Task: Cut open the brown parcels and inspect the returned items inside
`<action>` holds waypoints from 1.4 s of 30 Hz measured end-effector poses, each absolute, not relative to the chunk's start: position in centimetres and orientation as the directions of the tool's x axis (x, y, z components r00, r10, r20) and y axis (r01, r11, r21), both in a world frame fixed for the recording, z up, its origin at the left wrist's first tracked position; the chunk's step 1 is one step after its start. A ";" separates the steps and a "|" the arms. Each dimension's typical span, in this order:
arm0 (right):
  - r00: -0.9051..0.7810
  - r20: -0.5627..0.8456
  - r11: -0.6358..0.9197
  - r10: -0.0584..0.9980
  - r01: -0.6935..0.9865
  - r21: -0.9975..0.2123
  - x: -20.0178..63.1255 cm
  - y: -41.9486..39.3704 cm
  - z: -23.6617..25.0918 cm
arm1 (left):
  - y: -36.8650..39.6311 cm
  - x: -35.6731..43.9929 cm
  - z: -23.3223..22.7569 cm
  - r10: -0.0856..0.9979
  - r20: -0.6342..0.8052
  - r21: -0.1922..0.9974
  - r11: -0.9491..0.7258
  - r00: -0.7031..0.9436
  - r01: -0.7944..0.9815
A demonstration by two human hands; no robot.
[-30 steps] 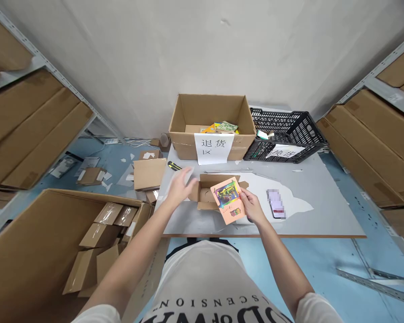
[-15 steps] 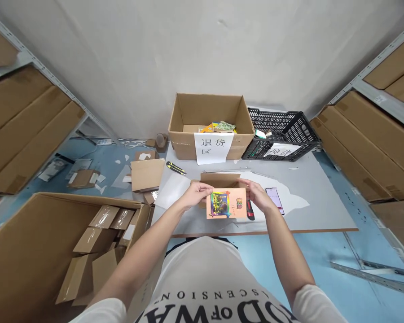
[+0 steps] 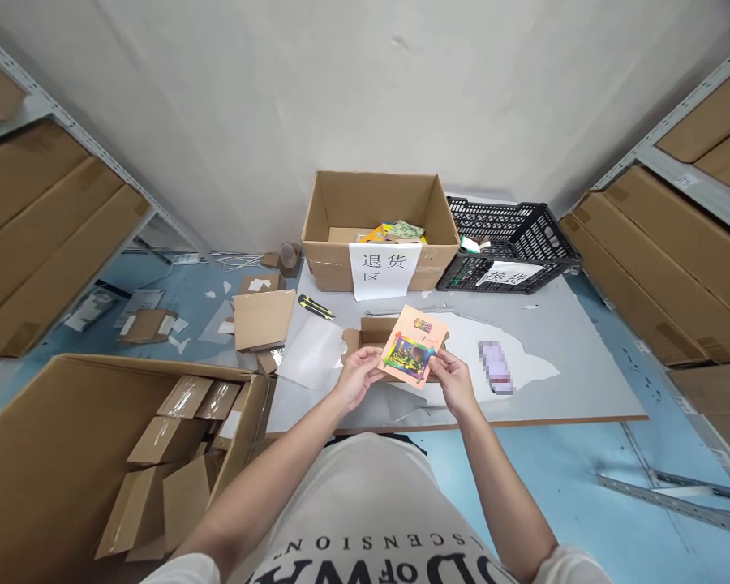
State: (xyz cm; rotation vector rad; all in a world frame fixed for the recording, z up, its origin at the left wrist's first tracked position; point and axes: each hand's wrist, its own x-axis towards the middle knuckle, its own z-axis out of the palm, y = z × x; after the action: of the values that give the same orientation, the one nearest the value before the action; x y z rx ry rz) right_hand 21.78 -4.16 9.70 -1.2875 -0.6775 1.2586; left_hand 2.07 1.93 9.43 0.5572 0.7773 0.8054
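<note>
A peach-coloured booklet (image 3: 410, 345) with a bright rainbow-framed picture is held tilted over the table's front part. My left hand (image 3: 360, 377) pinches its lower left edge. At its lower right corner, the thumb and fingers of my right hand (image 3: 453, 380) are closed on it. Behind and below the booklet stands a small open cardboard box (image 3: 374, 331), partly covered by the booklet and my hands. A phone (image 3: 495, 367), its screen blurred, lies on white paper to the right of my right hand.
At the back of the table (image 3: 584, 373) stand a large carton (image 3: 328, 264) with colourful items and a black plastic crate (image 3: 504, 219). A yellow-black box cutter (image 3: 316, 307) lies at left. A big carton (image 3: 30, 438) of small parcels is at lower left; shelves flank both sides.
The booklet has turned from lying sideways to a slanted upright position, with its picture toward me. My right hand has moved down and left; the black-and-red object near it no longer shows.
</note>
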 end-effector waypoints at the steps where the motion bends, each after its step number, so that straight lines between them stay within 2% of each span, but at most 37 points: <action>1: 0.237 -0.260 -0.189 0.936 -0.285 -0.940 22.1 -4.0 9.7 | 2.3 1.9 9.6 0.800 -0.398 0.703 0.581 0.450 -0.411; 7: 0.168 -0.243 -0.201 0.955 -0.235 -0.951 23.1 -3.2 9.1 | 4.0 1.1 10.7 0.765 -0.417 0.712 0.611 0.491 -0.347; 15: 0.139 -0.246 -0.216 0.959 -0.205 -0.955 23.3 -1.1 9.2 | 4.8 1.4 10.1 0.788 -0.402 0.742 0.578 0.466 -0.338; 21: 0.129 -0.069 -0.054 0.989 -0.118 -0.992 22.1 -0.3 10.1 | 4.1 3.6 10.3 0.826 -0.329 0.759 0.520 0.457 -0.392; 23: 0.049 0.014 0.016 0.999 -0.051 -0.999 21.1 -0.5 10.5 | 3.4 4.4 10.4 0.828 -0.297 0.740 0.514 0.475 -0.434; 26: -0.039 0.115 0.120 0.993 0.156 -0.980 19.6 -1.1 10.6 | 2.6 5.0 10.4 0.822 -0.287 0.685 0.535 0.492 -0.493; 29: 0.051 0.164 0.139 0.985 0.320 -0.937 19.0 -1.6 10.1 | 2.5 4.6 10.1 0.797 -0.341 0.605 0.592 0.499 -0.533; 31: 0.214 0.131 0.068 0.968 0.281 -0.957 19.3 -1.6 9.6 | 2.6 4.1 9.8 0.779 -0.365 0.568 0.620 0.510 -0.541; 33: 0.298 -0.008 -0.040 0.954 0.104 -0.994 19.9 -1.5 9.2 | 2.7 3.5 9.5 0.764 -0.371 0.558 0.638 0.529 -0.531; 36: 0.168 -0.205 -0.180 0.964 -0.153 -0.972 20.8 -1.4 9.0 | 2.9 2.9 9.1 0.740 -0.364 0.581 0.655 0.566 -0.483; 38: 0.121 -0.248 -0.218 0.961 -0.217 -0.951 21.3 -1.4 9.1 | 3.2 2.4 9.2 0.747 -0.345 0.616 0.637 0.568 -0.464; 42: 0.180 -0.273 -0.221 0.945 -0.266 -0.938 21.8 -1.6 9.0 | 4.1 1.2 9.8 0.793 -0.309 0.684 0.569 0.525 -0.456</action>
State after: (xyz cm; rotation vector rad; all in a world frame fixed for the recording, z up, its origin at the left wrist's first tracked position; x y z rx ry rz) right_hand 21.84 -1.61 9.04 -1.2956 -0.7394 1.3292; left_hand 1.21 4.10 9.82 0.5765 0.6567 0.7983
